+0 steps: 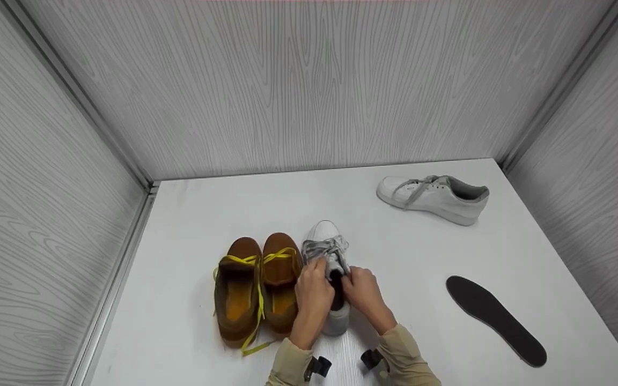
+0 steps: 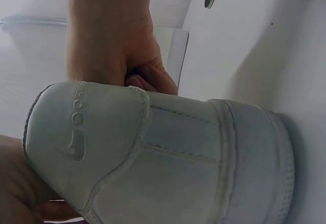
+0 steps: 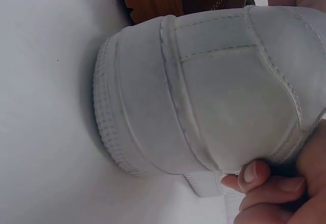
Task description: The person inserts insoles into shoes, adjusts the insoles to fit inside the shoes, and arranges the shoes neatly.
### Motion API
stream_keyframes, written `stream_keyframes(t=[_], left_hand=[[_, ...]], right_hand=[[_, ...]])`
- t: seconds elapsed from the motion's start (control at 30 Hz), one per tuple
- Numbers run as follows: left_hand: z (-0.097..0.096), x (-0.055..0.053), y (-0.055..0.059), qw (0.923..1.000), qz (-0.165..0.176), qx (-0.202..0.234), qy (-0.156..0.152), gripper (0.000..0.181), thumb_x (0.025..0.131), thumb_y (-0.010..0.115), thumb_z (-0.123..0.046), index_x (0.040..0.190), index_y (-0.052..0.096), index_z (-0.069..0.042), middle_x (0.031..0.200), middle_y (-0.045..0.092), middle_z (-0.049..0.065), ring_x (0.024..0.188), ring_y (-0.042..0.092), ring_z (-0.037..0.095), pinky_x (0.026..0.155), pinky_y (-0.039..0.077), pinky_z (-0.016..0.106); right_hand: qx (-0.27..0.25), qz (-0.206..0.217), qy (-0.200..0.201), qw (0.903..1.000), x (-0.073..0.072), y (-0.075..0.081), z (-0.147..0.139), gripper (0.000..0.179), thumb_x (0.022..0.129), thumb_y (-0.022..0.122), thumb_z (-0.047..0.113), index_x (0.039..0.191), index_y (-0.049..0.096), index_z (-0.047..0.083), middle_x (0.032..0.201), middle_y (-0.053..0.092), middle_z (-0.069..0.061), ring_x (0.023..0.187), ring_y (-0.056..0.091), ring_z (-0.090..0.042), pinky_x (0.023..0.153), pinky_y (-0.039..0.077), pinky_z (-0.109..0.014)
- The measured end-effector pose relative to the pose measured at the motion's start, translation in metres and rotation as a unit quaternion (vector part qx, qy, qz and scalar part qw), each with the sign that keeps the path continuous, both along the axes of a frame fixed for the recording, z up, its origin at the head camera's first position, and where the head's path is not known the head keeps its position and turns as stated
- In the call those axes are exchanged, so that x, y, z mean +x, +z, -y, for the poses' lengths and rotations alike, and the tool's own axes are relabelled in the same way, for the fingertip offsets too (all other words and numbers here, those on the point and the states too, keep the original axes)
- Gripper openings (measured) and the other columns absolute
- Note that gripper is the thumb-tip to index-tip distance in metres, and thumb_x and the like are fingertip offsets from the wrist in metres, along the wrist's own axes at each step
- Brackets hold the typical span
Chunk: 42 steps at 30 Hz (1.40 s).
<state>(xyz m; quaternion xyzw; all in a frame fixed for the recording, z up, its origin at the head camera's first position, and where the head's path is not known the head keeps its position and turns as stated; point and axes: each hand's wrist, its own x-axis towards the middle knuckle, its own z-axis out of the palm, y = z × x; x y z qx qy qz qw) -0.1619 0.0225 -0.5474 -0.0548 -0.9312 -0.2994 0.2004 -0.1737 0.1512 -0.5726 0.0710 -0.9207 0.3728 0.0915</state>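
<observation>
A white sneaker with grey laces stands on the white table, toe pointing away from me. My left hand grips the left side of its opening near the laces, with the fingers curled. On the opposite side, my right hand pinches the right edge of the opening. The dark inside of the sneaker shows between both hands. Its heel fills the left wrist view. In the right wrist view, curled fingers lie along the shoe's side; the fingertips inside the opening are hidden.
Two brown shoes with yellow laces stand side by side, just left of my left hand. At the back right, another white sneaker points left. A dark insole lies flat on the right. Grey wood-patterned walls enclose the table.
</observation>
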Motion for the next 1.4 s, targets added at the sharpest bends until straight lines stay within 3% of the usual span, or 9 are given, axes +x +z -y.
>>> stream_keyframes(t=[0.47,0.63,0.73,0.8,0.97,1.23,1.4], left_hand=[[0.005,-0.007,0.002,0.9996,0.02,-0.004,0.02,0.035,0.076,0.069,0.007,0.109,0.071,-0.003,0.107,0.069,0.01,0.087,0.065,0.034,0.069,0.053,0.048],[0.009,-0.008,0.011,0.9988,0.043,0.023,-0.006,0.034,0.078,0.068,0.003,0.111,0.071,-0.002,0.109,0.07,0.012,0.092,0.066,0.036,0.073,0.053,0.049],[0.011,-0.009,0.022,0.9963,0.064,0.052,-0.022,0.034,0.08,0.068,-0.002,0.113,0.072,-0.003,0.111,0.07,0.012,0.098,0.066,0.036,0.078,0.053,0.05],[0.009,-0.01,0.031,0.9949,0.072,0.064,-0.03,0.033,0.082,0.068,-0.006,0.114,0.072,-0.004,0.111,0.07,0.011,0.098,0.067,0.035,0.078,0.053,0.05],[-0.004,-0.017,0.055,0.9936,0.065,0.075,-0.054,0.028,0.087,0.066,-0.014,0.113,0.073,-0.006,0.109,0.072,0.008,0.096,0.068,0.031,0.076,0.054,0.047],[-0.028,-0.032,0.079,0.9889,0.049,0.098,-0.101,0.027,0.091,0.065,-0.017,0.114,0.072,-0.006,0.11,0.072,0.008,0.098,0.068,0.024,0.08,0.054,0.037],[-0.045,-0.038,0.079,0.9873,0.038,0.098,-0.119,0.025,0.09,0.065,-0.016,0.112,0.072,-0.006,0.108,0.072,0.008,0.098,0.068,0.024,0.08,0.054,0.037]], right_hand=[[0.012,0.031,0.018,0.9993,-0.007,0.005,0.004,0.026,0.086,0.06,0.011,0.062,0.05,0.01,0.058,0.051,0.0,0.051,0.045,-0.015,0.048,0.04,-0.034],[0.001,0.096,0.092,0.9912,-0.009,0.013,-0.009,0.026,0.093,0.063,0.021,0.07,0.058,0.01,0.058,0.054,0.003,0.049,0.047,-0.011,0.047,0.04,-0.03],[-0.015,0.132,0.15,0.9796,-0.011,0.023,-0.022,0.027,0.096,0.064,0.028,0.079,0.064,0.008,0.056,0.057,0.002,0.047,0.05,-0.009,0.048,0.041,-0.028],[-0.016,0.134,0.178,0.9748,-0.013,0.029,-0.03,0.027,0.097,0.063,0.031,0.089,0.069,0.006,0.055,0.058,0.002,0.047,0.052,-0.008,0.05,0.042,-0.027],[-0.01,0.102,0.186,0.9771,-0.018,0.047,-0.047,0.032,0.096,0.066,0.032,0.112,0.072,0.006,0.056,0.057,0.006,0.047,0.051,-0.007,0.051,0.043,-0.027],[0.013,0.015,0.146,0.9891,-0.027,0.063,-0.068,0.013,0.089,0.074,0.02,0.097,0.076,0.009,0.058,0.052,0.009,0.049,0.043,-0.004,0.048,0.038,-0.026],[0.018,-0.057,0.096,0.9935,-0.036,0.062,-0.084,0.005,0.087,0.075,0.013,0.088,0.076,0.009,0.053,0.047,0.01,0.047,0.04,-0.004,0.047,0.035,-0.027]])
